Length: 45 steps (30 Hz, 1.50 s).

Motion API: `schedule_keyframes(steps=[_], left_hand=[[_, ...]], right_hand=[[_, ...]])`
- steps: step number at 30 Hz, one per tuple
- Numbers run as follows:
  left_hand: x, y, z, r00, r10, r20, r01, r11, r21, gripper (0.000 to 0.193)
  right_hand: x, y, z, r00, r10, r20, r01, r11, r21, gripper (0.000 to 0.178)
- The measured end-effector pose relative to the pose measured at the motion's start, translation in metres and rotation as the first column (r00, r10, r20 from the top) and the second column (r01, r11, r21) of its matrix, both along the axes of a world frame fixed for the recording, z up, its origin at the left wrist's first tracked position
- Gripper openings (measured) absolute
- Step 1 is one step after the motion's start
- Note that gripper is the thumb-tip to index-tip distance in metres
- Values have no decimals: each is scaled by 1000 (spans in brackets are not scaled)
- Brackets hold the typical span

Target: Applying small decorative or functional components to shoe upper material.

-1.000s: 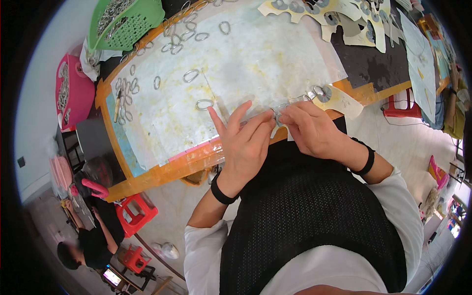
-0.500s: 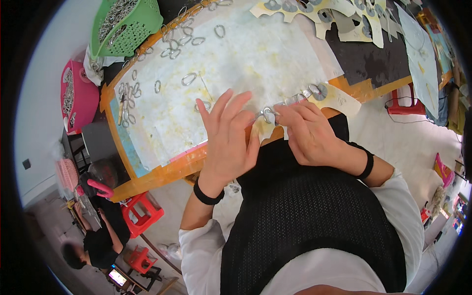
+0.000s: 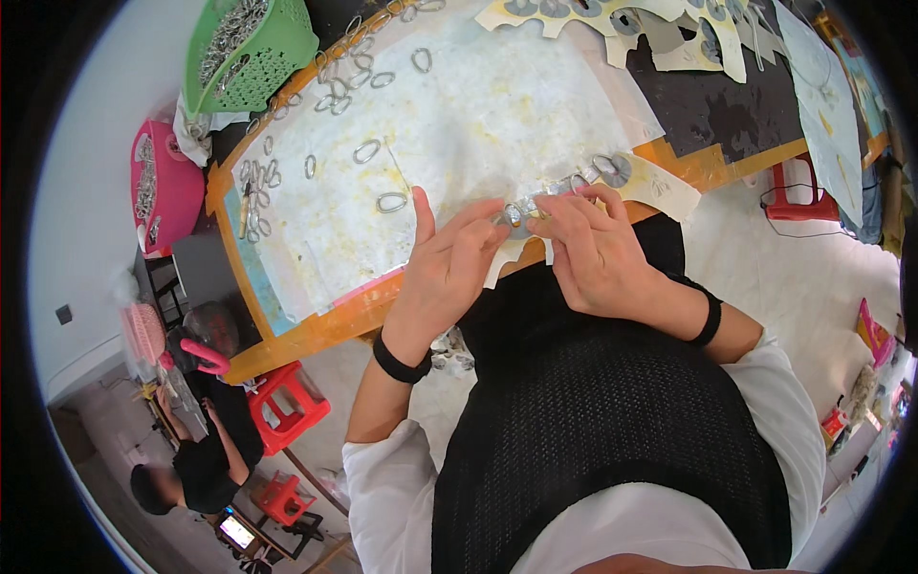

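My left hand and my right hand meet at the near edge of the orange-rimmed table. Between their fingertips they pinch a short row of linked silver metal rings, which runs on to the right along the table edge. One loose oval ring lies on the stained white sheet just left of my left hand. Both wrists wear black bands.
Several loose rings lie at the sheet's left and far edges. A green basket and a pink basket hold more metal pieces. Cut-out paper sheets lie far right. Red stools and a seated person are below left.
My left hand has lifted off the sheet and its fingers have closed in on the ring row. Both hands have drawn slightly toward my body.
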<state>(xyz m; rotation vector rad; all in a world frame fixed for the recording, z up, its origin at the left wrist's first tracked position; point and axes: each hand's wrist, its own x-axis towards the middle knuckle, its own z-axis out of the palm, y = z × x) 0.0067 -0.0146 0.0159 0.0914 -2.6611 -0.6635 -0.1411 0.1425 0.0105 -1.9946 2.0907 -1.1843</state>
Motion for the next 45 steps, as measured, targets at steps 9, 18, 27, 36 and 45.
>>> schedule_keyframes(steps=[9, 18, 27, 36, 45], left_hand=[[3, 9, 4, 996, 62, 57, -60, 997, -41, 35], [20, 30, -5, 981, 126, 147, -97, 977, -192, 45], [15, 37, 7, 946, 216, 241, -249, 961, 117, 41], [-17, 39, -12, 907, 420, -5, -402, 871, 282, 20], [-13, 42, -1, 868, 488, 91, -496, 861, 111, 35]], right_hand=[[5, 8, 5, 985, 20, -173, 7, 988, 154, 42], [5, 15, -6, 973, 42, -229, -7, 989, 151, 38], [-9, 3, 2, 988, -45, 147, 33, 996, 84, 37], [-6, -14, 5, 986, -71, 149, 62, 996, 61, 46], [-3, -14, 12, 984, -170, 57, 164, 982, 96, 37]])
